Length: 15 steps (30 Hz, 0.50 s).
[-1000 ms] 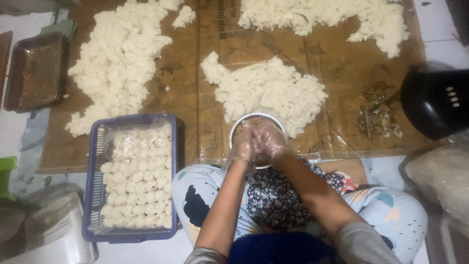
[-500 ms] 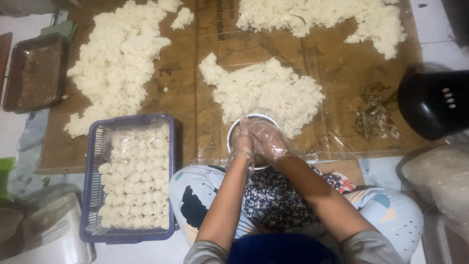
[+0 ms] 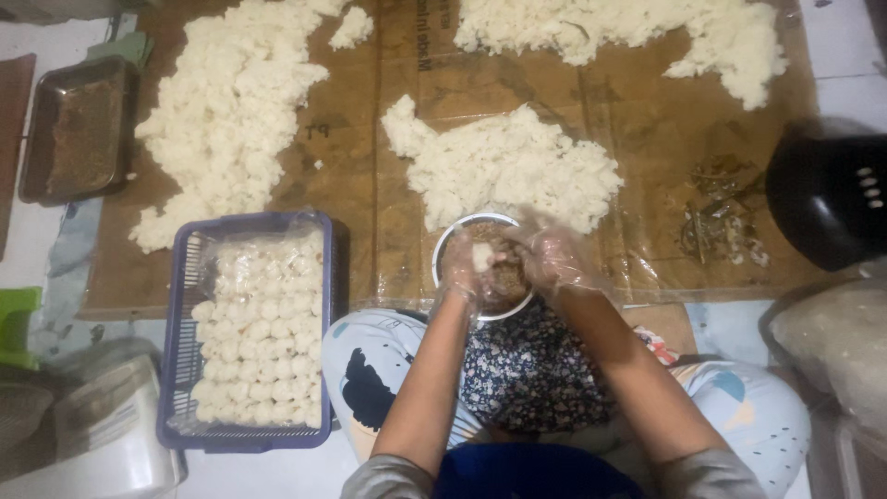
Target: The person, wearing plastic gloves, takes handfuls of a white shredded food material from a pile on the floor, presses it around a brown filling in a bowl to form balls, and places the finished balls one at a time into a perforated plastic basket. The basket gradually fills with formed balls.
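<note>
My left hand [image 3: 459,270], in a thin clear plastic glove, is cupped w/ fingers curled around a small white lump of rice [image 3: 481,256], gripping it over the bowl. My right hand [image 3: 552,261], also gloved, sits just beside it at the bowl's right rim, fingers bent & close together; can't tell if it's pinching anything. Both hands hover over the round white bowl of brown crumbly filling [image 3: 504,277], which sits at the near edge of the mat, right in front of my crossed legs in patterned cloth.

Past the bowl, touching its far side, is a lumpy, sticky-looking mound of white cooked rice [image 3: 504,162]. Two more heaps farther out: a long ragged one [image 3: 226,111] at left & a wide one [image 3: 628,28] along the top edge. All lie on flattened brown cardboard under a clear plastic sheet [image 3: 370,166], glossy & wrinkled, spread on the floor. Brown scraps [image 3: 716,222] lie on it at right.

Left of my knee: a blue-purple plastic basket w/ slotted walls [image 3: 180,277], rectangular, lined w/ clear plastic & filled w/ rows of small round white rice balls [image 3: 263,342]. Far left, a rectangular metal tray of brown crumbs [image 3: 78,129]. At right, a round black pot [image 3: 827,199]. The floor around is pale, w/ white plastic bags [image 3: 92,434] at near left.
</note>
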Available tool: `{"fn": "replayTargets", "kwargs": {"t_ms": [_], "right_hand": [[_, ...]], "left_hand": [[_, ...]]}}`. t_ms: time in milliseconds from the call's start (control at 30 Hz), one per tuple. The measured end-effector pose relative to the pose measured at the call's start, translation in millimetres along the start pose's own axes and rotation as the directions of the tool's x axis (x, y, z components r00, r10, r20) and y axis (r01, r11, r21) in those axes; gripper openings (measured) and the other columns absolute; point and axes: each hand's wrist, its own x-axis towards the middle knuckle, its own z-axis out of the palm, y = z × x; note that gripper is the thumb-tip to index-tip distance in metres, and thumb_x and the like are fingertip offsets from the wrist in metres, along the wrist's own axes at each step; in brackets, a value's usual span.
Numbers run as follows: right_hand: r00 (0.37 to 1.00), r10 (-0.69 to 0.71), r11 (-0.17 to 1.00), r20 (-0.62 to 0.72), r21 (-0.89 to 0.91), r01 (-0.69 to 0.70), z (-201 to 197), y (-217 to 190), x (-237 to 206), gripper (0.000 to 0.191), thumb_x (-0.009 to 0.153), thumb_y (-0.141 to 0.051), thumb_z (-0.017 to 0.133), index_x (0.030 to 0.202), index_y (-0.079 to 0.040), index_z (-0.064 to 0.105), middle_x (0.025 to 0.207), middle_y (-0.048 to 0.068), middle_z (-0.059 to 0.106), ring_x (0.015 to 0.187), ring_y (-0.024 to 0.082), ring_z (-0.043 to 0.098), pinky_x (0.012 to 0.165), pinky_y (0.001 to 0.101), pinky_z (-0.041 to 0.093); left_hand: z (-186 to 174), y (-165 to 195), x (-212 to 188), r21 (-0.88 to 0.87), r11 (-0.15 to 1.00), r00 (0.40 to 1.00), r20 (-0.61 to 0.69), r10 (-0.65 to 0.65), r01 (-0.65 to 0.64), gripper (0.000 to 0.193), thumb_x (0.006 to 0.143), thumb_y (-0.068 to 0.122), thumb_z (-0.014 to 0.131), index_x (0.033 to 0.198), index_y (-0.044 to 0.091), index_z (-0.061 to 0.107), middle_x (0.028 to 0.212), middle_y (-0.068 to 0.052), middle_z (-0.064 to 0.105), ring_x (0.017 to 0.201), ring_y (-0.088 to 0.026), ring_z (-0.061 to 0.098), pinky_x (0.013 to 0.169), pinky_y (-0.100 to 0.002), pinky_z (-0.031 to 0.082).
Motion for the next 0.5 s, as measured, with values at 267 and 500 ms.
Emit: {"fn": "replayTargets", "kwargs": {"t_ms": [267, 500], "right_hand": [[0.762, -0.634, 0.614, 0.133, -0.512, 0.601, 32.9, 33.8, 11.8, 0.021, 0.09, -0.014, 0.065, 0.107, -0.005, 0.073, 0.106, 0.022, 0.071, 0.099, 0.039, 0.067, 0.089, 0.0482, 0.053], [0.792, -0.437, 0.519, 0.426, -0.6, 0.609, 55.2, 15.8, 19.9, 0.013, 0.093, -0.014, 0.059, 0.093, -0.008, 0.071, 0.095, 0.018, 0.072, 0.091, 0.035, 0.068, 0.083, 0.0471, 0.055]], "left_hand": [[-6.6, -32.9, 16.6, 0.242, 0.943, 0.972, 0.01, 0.235, -0.23, 0.049, 0.1, 0.053, 0.054, 0.112, 0.007, 0.068, 0.09, -0.007, 0.068, 0.073, -0.018, 0.063, 0.062, -0.034, 0.053], [-63.2, -6.6, 23.9, 0.355, 0.815, 0.874, 0.009, 0.486, -0.457, 0.035, 0.101, 0.039, 0.059, 0.115, 0.008, 0.068, 0.097, -0.005, 0.068, 0.087, -0.018, 0.064, 0.073, -0.035, 0.054]]}}
